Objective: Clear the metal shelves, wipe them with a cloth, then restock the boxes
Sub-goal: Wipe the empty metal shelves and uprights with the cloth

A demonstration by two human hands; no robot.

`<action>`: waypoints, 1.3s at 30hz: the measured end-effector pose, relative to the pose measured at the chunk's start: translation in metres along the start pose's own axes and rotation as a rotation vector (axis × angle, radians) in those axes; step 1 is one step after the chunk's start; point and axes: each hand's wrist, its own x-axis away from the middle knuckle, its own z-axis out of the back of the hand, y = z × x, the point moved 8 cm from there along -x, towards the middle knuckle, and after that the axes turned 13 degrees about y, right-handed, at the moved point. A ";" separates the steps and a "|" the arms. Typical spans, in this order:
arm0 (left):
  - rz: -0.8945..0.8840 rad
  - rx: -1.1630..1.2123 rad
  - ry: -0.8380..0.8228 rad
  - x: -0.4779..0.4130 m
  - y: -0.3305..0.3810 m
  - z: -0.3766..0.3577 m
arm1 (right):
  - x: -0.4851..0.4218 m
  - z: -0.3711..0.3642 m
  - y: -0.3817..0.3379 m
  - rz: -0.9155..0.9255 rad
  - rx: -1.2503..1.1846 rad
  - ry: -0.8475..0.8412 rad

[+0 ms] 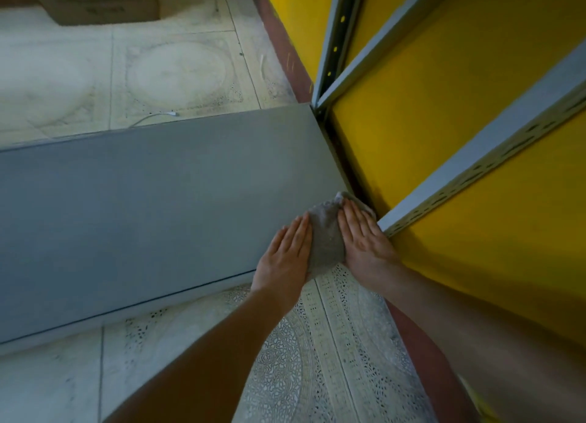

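On 1 shelf (pixel 158 200): L hand (pixel 282 251) + R hand (pixel 364 238), fingers straight, press 1 cloth (pixel 325 235).

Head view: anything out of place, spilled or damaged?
Nothing spilled or damaged. The only oddity is a loose white cable lying on the floor tiles just beyond the far edge of the shelf, its visible end free.

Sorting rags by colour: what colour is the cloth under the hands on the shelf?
The cloth is grey, seen best in the head view.

Head view, steeply downward, close over shelf (pixel 152 207), floor (pixel 63 73)
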 end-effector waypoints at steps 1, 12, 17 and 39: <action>0.011 -0.003 0.002 0.000 -0.003 0.001 | -0.001 0.002 -0.001 0.007 -0.003 0.004; -0.053 -0.048 0.002 0.001 -0.003 -0.003 | -0.001 0.004 -0.003 -0.042 0.000 0.047; -0.078 -0.075 0.063 0.060 -0.064 0.009 | -0.003 0.033 -0.092 -0.088 -0.052 -0.007; 0.538 -0.216 0.130 0.668 -0.724 0.155 | -0.169 0.271 -0.943 0.306 -0.231 -0.038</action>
